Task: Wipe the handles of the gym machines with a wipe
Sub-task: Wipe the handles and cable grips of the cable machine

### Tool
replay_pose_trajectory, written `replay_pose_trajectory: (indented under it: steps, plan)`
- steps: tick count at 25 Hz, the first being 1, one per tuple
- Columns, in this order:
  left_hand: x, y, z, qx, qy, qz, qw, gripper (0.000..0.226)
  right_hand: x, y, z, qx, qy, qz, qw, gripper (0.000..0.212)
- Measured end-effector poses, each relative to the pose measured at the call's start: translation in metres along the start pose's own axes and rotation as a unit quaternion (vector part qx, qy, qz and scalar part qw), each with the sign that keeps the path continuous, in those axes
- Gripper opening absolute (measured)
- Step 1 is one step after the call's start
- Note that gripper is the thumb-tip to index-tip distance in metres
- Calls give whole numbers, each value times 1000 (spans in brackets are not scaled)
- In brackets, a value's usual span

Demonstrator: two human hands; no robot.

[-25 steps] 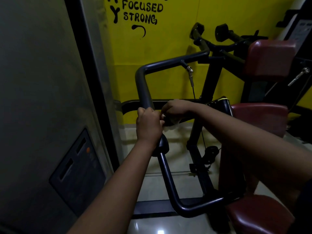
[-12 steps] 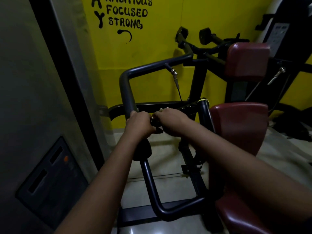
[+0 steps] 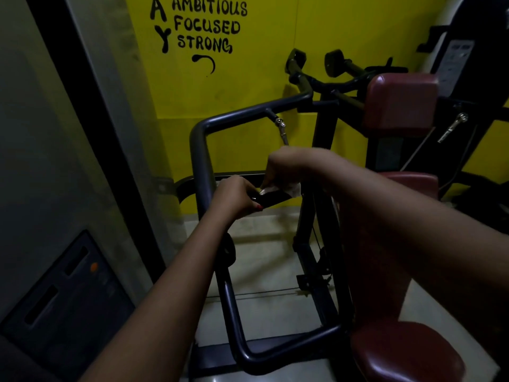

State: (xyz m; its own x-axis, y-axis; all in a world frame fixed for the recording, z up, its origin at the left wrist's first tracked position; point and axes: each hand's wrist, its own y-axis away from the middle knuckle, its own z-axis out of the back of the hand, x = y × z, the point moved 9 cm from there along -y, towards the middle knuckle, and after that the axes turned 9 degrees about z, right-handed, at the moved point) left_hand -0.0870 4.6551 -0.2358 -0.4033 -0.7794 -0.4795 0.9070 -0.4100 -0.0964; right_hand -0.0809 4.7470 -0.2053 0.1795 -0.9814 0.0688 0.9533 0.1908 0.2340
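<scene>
Head view, looking down along two bare forearms toward a dark grey bent steel-tube lever arm (image 3: 199,150) of a gym machine, set against a yellow painted wall (image 3: 344,37) lettered "AMBITIOUS FOCUSED STRONG". Fingers of the left hand (image 3: 234,195) curled around one end of a short black glossy piece (image 3: 272,199), thumb with a red nail along its lower edge. Just above and to the right, the right hand (image 3: 286,165), fingertips bunched downward and pinching a small crumpled white wipe (image 3: 292,190). Wipe lying along the top edge of the black piece, touching it, between the two hands. Unclear in the dim light: a grip fixed to the machine, or something loose held in the hand. Low on the right, a maroon padded seat (image 3: 407,351); above it, a maroon padded chest rest (image 3: 402,104); below, pale tiled floor (image 3: 264,260).

Judged step: getting the wipe flat onto a grip surface and starting the rub.

To do it well:
- Spread the wipe open rather than leaving it wadded.
- Wrap it fully around the grip and squeeze.
- Draw it along the length with a twist, to reach the underside as well.
- Keep the left hand steadying but clear of the stretch being wiped, then shift it and clean the patch hidden beneath.
- Carry on to the bent tube at palm height.
- Refold to a fresh face once soiled.
- Avoid letting the loose corner drag on the floor or snag on the frame.
</scene>
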Motion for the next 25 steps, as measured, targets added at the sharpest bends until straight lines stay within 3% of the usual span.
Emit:
replay_pose_trajectory:
  steps: [3, 5, 9, 12, 17, 21, 25]
  plan:
    - [-1, -1, -5, 31, 31, 6, 999, 41, -39, 3, 11, 66, -155, -55, 984, 28]
    - [0, -2, -8, 37, 62, 15, 997, 45, -42, 3, 8, 80, -241, -21, 967, 27]
    - [9, -8, -6, 32, 112, 46, 992, 33, -24, -6, -4, 33, -207, 153, 966, 20]
    - [15, -10, -9, 40, 142, 74, 986, 30, -29, -6, -5, 39, -213, 179, 960, 22]
    - [8, -7, -8, 49, 113, 73, 990, 35, -93, 5, 10, 30, -254, 98, 962, 19]
    - [3, -11, -5, 50, 124, 73, 988, 36, -68, -19, -21, 84, -234, 79, 965, 22]
    - [5, -15, -6, 51, 120, 85, 988, 35, -69, -25, -34, 140, -234, -19, 962, 22]
